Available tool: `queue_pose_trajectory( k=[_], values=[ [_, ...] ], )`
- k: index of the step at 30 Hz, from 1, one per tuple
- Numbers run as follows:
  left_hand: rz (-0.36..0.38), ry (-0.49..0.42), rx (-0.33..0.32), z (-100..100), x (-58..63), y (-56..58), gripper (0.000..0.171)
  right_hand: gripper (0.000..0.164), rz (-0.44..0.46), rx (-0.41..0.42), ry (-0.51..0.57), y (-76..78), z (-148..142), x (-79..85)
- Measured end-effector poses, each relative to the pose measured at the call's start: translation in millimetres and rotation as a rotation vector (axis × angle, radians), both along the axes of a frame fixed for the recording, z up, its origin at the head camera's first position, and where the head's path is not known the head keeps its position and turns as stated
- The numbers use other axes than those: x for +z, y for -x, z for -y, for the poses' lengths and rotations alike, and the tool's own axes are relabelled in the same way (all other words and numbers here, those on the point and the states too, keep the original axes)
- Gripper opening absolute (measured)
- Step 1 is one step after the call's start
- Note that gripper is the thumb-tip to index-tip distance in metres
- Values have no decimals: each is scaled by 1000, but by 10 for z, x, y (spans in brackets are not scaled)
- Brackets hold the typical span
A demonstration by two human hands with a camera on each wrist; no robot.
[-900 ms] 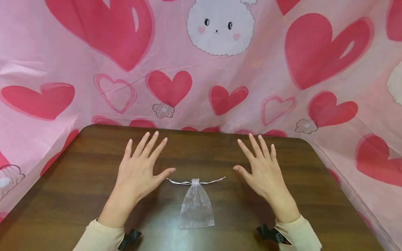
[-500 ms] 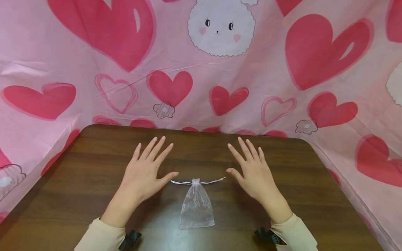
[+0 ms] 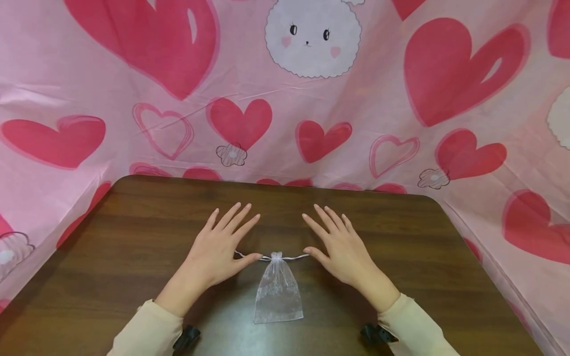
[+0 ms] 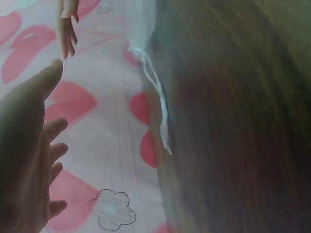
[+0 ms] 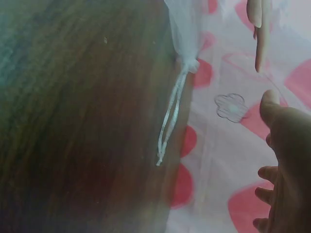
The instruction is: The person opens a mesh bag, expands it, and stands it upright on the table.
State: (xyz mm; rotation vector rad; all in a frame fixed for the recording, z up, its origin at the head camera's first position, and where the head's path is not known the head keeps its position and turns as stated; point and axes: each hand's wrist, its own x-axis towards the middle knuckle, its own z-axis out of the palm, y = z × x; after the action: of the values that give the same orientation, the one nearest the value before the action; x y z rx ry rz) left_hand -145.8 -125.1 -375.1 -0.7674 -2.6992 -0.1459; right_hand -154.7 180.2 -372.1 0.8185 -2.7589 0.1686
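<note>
A sheer white drawstring pouch [image 3: 278,294] lies flat on the brown table, its gathered neck toward the back and a cord reaching out to each side. My left hand [image 3: 218,252] hovers above the left cord, fingers spread, the thumb covering part of that cord in the head view. Over the right cord's end is my right hand [image 3: 340,249], also spread. Both wrist views show a gap between each hand and the pouch cords; the left cord [image 4: 163,111] and the right cord [image 5: 171,116] hang free of any fingers. Neither hand holds anything.
The wooden table [image 3: 111,277] has rounded far corners. Behind it and at both sides hangs a pink cloth [image 3: 276,113] printed with hearts and a white animal face. A black strap mount [image 3: 187,337] sits at the left wrist, another at the right.
Both hands have moved inward toward each other and slightly nearer the person, from either side of the pouch to above its cords. The pouch has stayed where it was.
</note>
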Motion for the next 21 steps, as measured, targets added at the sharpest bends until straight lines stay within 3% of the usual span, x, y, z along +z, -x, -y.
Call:
queue_pose_trajectory(
  k=[5,12,21],
  values=[
    [28,6,-25,-53,-52,31,83,70,62,41,61,-16,59,-46],
    [152,-46,-68,-131,-122,68,81,69,128,62,143,-60,127,-139],
    [255,-63,-80,-199,-169,92,85,66,182,84,151,-64,188,-161]
  ],
)
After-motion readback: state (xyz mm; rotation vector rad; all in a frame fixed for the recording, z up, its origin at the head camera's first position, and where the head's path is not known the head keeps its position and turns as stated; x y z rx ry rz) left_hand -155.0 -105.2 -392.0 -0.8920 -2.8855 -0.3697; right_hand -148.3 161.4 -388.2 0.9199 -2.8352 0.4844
